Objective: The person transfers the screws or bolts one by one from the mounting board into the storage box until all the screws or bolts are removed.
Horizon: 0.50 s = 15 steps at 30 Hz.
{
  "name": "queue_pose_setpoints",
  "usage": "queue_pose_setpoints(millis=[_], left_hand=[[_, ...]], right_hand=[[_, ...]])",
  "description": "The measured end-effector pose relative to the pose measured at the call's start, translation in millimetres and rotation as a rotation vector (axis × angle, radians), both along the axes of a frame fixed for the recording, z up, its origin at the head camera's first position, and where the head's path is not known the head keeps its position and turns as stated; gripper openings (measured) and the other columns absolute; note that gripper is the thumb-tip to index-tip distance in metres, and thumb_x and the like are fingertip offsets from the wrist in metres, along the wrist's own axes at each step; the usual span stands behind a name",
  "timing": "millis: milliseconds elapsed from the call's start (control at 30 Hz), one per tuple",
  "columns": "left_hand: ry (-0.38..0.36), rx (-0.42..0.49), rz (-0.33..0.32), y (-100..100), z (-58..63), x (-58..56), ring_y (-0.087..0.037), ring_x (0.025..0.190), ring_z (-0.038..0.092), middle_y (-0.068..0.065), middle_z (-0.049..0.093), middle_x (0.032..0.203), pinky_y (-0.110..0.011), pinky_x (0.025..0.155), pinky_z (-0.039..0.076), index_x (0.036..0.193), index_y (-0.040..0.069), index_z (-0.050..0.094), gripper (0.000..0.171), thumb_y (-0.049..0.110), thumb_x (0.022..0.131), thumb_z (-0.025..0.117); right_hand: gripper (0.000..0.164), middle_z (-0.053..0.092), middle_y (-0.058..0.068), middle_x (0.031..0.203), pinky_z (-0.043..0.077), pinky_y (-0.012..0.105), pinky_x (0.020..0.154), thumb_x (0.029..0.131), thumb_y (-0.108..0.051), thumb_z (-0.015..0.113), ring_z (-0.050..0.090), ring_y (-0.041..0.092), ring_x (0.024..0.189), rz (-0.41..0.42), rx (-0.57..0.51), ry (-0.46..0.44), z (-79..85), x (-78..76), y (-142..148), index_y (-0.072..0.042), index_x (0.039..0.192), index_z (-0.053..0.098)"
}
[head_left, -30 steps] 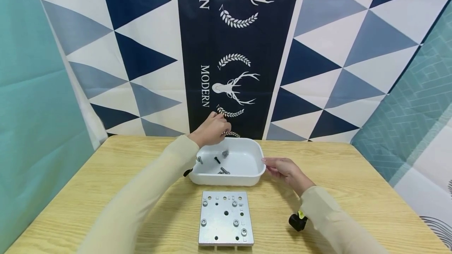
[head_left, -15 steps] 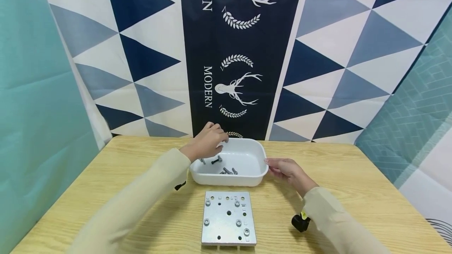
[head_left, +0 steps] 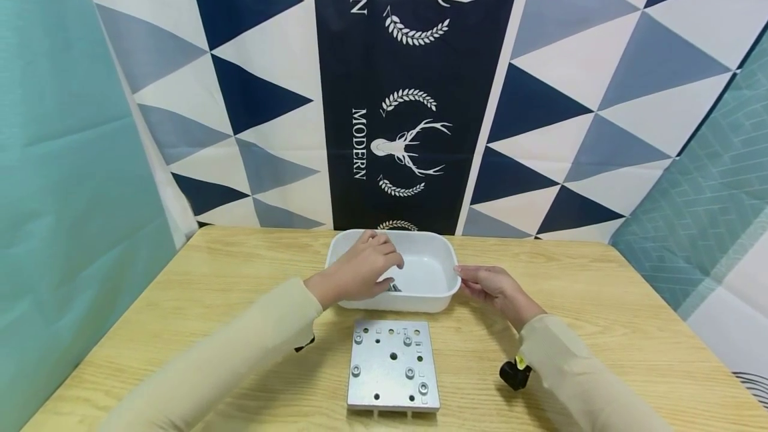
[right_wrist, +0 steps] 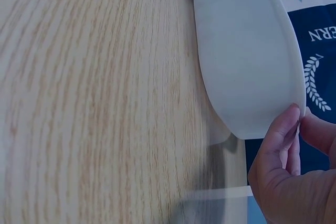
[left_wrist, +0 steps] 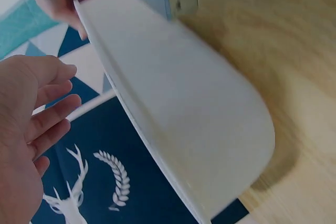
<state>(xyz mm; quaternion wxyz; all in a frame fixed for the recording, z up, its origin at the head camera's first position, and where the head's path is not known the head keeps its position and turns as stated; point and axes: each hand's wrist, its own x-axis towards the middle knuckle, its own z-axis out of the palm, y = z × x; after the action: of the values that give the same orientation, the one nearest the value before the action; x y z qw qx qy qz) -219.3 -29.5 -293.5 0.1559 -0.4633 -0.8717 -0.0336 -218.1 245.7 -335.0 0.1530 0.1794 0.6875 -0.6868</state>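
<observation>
A white plastic tray (head_left: 390, 303) sits at the back of the table with a few screws (head_left: 394, 287) showing inside. My left hand (head_left: 365, 267) hovers over the tray's left half, fingers spread and loosely bent, hiding part of the contents. In the left wrist view, that hand (left_wrist: 31, 114) is beside the tray's rim with nothing between its fingers. At the right end, my right hand (head_left: 493, 289) pinches the rim; the right wrist view shows thumb and fingers (right_wrist: 286, 124) on either side of the tray's edge.
In front of the tray lies a square metal plate (head_left: 393, 379) with holes and several socket-head screws set in it. A black camera (head_left: 514, 375) is strapped under the right sleeve. A patterned curtain (head_left: 270, 119) hangs behind the wooden table (head_left: 240, 285).
My left hand has come down and nearer over the tray, its fingers now spread wider. Screws inside shifted between the earlier frames. The right hand keeps its pinch on the rim.
</observation>
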Motion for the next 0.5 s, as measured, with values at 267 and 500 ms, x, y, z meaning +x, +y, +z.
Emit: queue_pose_setpoints(millis=[267,500], left_hand=[[0.057,-0.04,-0.073,2.2,-2.9,28.2,-0.012,0.103,0.054,0.008,0.069,0.103,-0.033,0.099,0.037,0.107,0.021,0.068,0.023,0.027,0.085,0.07],[0.056,-0.044,-0.13,2.6,-5.0,48.5,-0.011,0.102,0.054,0.009,0.068,0.103,-0.032,0.097,0.038,0.107,0.021,0.067,0.023,0.028,0.085,0.069]], right_hand=[[0.022,0.068,-0.003,0.073,0.056,0.018,0.07,0.089,-0.012,0.066,0.064,0.003,0.066,0.002,-0.047,0.022,-1.0,-0.2,2.5,-0.003,0.109,0.068],[0.014,0.069,-0.003,0.073,0.056,0.018,0.071,0.088,-0.01,0.067,0.065,0.003,0.067,0.016,-0.077,0.034,-1.9,-0.6,3.2,-0.017,0.076,0.07]])
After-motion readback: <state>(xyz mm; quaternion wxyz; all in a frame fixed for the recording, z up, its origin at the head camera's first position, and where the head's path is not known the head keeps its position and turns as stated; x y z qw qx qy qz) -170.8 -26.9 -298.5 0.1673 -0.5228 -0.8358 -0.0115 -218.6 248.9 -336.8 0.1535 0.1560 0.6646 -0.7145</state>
